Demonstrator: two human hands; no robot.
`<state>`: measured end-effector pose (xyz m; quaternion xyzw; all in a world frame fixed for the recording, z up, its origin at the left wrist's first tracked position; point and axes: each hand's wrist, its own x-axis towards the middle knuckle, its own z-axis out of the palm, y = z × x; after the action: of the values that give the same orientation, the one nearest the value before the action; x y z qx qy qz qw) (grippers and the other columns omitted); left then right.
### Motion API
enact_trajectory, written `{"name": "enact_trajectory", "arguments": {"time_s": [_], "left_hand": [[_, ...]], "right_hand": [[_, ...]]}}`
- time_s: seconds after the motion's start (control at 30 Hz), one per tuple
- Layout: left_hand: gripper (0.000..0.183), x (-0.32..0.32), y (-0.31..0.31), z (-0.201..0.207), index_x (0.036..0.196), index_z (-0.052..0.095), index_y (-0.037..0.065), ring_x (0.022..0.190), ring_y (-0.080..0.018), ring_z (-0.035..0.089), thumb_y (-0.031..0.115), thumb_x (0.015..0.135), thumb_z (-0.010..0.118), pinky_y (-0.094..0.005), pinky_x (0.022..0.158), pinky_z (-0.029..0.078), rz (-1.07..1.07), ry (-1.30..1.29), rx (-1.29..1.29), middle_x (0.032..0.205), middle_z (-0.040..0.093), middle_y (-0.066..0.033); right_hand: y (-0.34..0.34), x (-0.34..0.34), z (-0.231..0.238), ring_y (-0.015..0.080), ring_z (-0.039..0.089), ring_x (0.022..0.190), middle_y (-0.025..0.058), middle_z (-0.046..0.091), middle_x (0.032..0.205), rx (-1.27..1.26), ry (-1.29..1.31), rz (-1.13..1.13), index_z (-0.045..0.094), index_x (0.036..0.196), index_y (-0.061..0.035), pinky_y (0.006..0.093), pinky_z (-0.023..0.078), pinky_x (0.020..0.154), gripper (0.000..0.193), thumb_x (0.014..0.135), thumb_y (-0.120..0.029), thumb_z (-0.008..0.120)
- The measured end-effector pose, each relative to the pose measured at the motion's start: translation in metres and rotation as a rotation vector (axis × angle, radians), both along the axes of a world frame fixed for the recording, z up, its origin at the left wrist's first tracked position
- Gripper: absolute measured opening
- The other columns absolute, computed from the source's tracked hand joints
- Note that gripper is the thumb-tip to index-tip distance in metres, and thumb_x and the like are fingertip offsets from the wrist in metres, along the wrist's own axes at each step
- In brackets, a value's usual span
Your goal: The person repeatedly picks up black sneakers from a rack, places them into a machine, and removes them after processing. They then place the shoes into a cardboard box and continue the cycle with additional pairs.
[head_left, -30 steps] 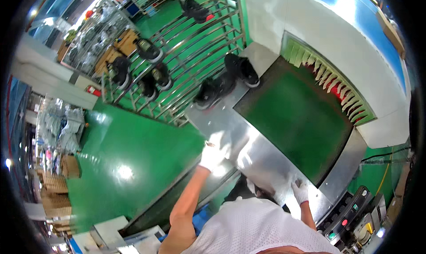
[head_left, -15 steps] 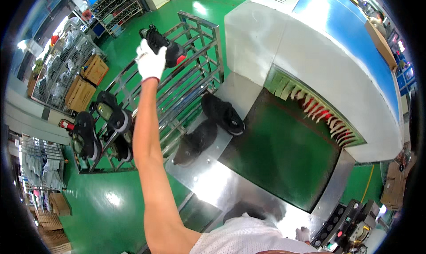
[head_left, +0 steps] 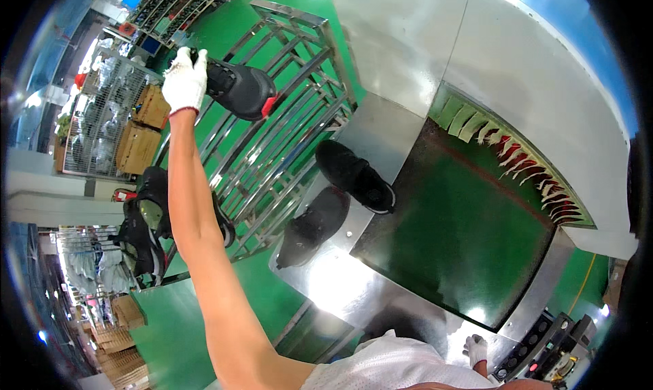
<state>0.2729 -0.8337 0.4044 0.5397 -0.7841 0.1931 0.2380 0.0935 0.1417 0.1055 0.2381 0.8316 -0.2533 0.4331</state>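
My left hand [head_left: 185, 84], in a white glove, is closed on one end of a black sneaker [head_left: 239, 90] with a red patch at its other end. The arm is stretched out to the far left, with the sneaker above a metal rack [head_left: 299, 84]. Low at the right, my gloved right hand [head_left: 475, 348] is by the metal tabletop [head_left: 381, 124], fingers apart, nothing visible in it. Another black sneaker [head_left: 354, 175] lies on the tabletop near the rack. Beside it is a dark grey shoe-shaped patch [head_left: 313, 226]; I cannot tell whether it is a reflection.
Several black shoes [head_left: 146, 233] sit at the rack's near left end. A large white machine [head_left: 401, 43] stands at the right, with a strip curtain [head_left: 503, 148] over a green conveyor belt [head_left: 456, 240]. A wire cage [head_left: 102, 111] and cardboard boxes [head_left: 139, 145] are at the left.
My left hand has moved left and slightly up in view with the sneaker, which is turned more sideways. More of my right hand shows now. The view has shifted a little.
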Motion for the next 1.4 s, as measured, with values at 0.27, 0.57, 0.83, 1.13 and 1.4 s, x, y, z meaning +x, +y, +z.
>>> {"name": "enact_trajectory", "arguments": {"time_s": [0.27,0.57,0.83,1.13,1.4], "left_hand": [[0.022,0.049,0.121,0.024,0.097,0.066,0.008,0.081,-0.034,0.069,0.03,0.094,0.07,-0.0407,0.072,0.053,-0.299,0.182,-0.241,0.089,0.072,-0.0135],[0.019,0.043,0.389,-0.034,0.082,0.062,0.01,0.073,-0.0325,0.062,0.009,0.073,0.079,-0.0423,0.064,0.048,-1.067,-0.046,0.475,0.078,0.063,-0.0113],[0.009,-0.011,0.601,-0.177,0.087,0.058,0.011,0.083,-0.0307,0.064,0.02,0.087,0.057,-0.0419,0.071,0.053,-1.584,-0.27,0.887,0.084,0.06,-0.0098],[0.023,-0.064,0.709,-0.159,0.071,0.057,0.008,0.063,-0.0298,0.061,0.023,0.088,0.063,-0.0418,0.062,0.048,-1.459,-0.418,1.687,0.064,0.06,-0.0067],[0.012,-0.017,0.754,-0.213,0.079,0.059,0.009,0.082,-0.0298,0.06,0.02,0.083,0.059,-0.0412,0.072,0.05,-1.675,-0.386,0.791,0.085,0.058,-0.0076]], "right_hand": [[-0.091,-0.016,0.009,0.0221,0.068,0.091,0.0194,0.068,0.119,-0.238,0.076,0.36,0.053,0.134,0.0106,0.0335,0.057,0.076,0.061,0.089,-0.026,0.071],[-0.187,0.004,0.069,0.0171,0.068,0.1,0.015,0.072,0.113,-0.575,0.342,0.519,0.059,0.132,0.0053,0.0312,0.056,0.089,0.056,0.095,-0.035,0.07],[-0.161,0.027,0.071,0.026,0.054,0.133,0.0184,0.057,0.143,-0.807,0.451,0.441,0.047,0.145,0.0043,0.0345,0.039,0.113,0.058,0.102,-0.034,0.057],[-0.091,-0.022,0.082,0.0328,0.067,0.108,0.0181,0.072,0.11,-0.708,0.628,0.768,0.071,0.11,-0.0017,0.0405,0.051,0.094,0.029,0.097,-0.027,0.063],[0.039,0.08,0.036,0.0362,0.067,0.105,0.0209,0.069,0.113,-0.618,0.638,0.708,0.066,0.116,-0.0019,0.0422,0.053,0.091,0.035,0.09,-0.025,0.07]]}}
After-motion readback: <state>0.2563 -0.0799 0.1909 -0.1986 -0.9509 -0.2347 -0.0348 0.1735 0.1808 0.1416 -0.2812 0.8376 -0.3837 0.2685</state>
